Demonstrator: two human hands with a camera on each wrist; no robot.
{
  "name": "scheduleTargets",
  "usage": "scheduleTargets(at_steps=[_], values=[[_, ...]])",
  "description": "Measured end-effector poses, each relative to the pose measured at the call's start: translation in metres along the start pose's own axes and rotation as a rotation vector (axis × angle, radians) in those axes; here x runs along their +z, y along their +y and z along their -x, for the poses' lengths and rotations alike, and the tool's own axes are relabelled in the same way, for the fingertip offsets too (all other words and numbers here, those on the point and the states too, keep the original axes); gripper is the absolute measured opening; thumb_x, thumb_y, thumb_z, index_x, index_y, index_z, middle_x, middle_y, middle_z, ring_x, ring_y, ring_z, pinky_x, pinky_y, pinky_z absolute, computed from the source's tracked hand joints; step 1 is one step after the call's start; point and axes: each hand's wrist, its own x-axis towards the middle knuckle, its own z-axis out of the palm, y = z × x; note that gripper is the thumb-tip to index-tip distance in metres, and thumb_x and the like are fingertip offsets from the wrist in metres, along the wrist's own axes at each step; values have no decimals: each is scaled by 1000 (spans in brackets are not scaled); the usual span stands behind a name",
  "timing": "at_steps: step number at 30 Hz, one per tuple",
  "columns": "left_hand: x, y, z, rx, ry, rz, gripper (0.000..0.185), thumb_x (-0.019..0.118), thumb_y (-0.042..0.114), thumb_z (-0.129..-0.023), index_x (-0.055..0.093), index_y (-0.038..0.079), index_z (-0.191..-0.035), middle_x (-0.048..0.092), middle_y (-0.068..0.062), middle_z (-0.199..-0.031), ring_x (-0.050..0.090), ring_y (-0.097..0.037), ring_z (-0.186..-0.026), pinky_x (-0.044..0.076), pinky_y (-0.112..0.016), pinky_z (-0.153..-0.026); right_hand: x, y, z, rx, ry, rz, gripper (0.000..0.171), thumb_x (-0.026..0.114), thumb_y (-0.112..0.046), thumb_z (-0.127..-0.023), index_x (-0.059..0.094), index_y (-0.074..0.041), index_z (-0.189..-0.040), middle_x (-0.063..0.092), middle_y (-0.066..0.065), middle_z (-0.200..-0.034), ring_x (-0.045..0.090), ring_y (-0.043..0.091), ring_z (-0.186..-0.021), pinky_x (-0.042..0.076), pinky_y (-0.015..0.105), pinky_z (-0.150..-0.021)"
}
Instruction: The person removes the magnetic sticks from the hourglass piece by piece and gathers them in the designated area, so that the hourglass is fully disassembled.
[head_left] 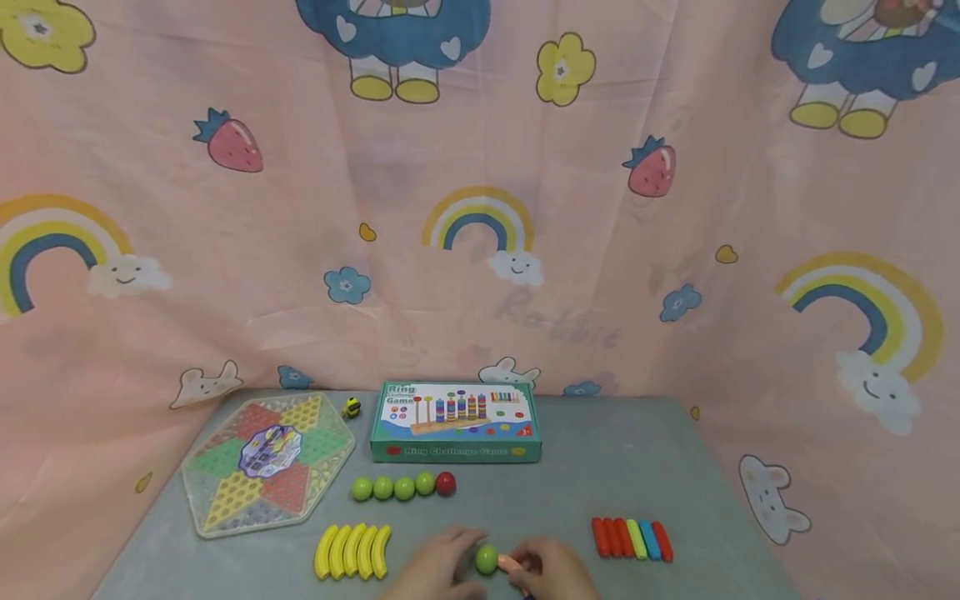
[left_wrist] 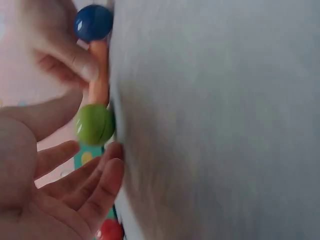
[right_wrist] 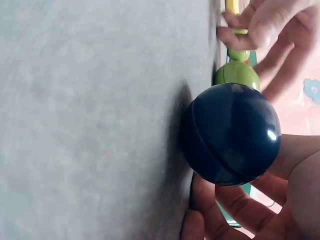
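Observation:
My right hand (head_left: pixel 555 571) pinches an orange rod (left_wrist: pixel 99 70), thumb lying along it. A green ball (head_left: pixel 487 559) sits at one end of the rod and a shiny dark blue ball (right_wrist: pixel 232 135) at the other, low over the grey table. In the head view the blue ball is mostly hidden by the right hand. My left hand (head_left: pixel 442 567) is spread beside the green ball, its fingers slightly bent and holding nothing. In the left wrist view its thumb and fingertips (left_wrist: pixel 114 172) lie around the green ball's end.
Several yellow curved sticks (head_left: pixel 352 552) lie at left. Behind them runs a row of green balls (head_left: pixel 383 487) ending in a red ball (head_left: pixel 446 483). Coloured rods (head_left: pixel 632 539) lie at right. Farther back are a hexagonal game board (head_left: pixel 270 467), a game box (head_left: pixel 456 423) and a small bee-like toy (head_left: pixel 352 407).

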Motion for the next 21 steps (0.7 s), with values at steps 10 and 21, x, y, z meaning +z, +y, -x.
scheduleTargets(at_steps=[10,21], values=[[11,12,-14,59,2,2,20,79,19,-87,73,16,-105,61,13,-88,53,-3,-76,47,-25,-68,1,9,-1,-35,29,-15,17,80,-31,-87,80,-14,-91,69,-4,-77,57,13,-70,51,34,-67],[2,19,-6,22,-20,-65,17,76,16,-88,71,15,-104,64,10,-92,54,-4,-82,51,-30,-76,0,8,-1,28,36,-26,31,79,-45,-84,81,-15,-90,72,-4,-82,59,13,-73,53,34,-67]])
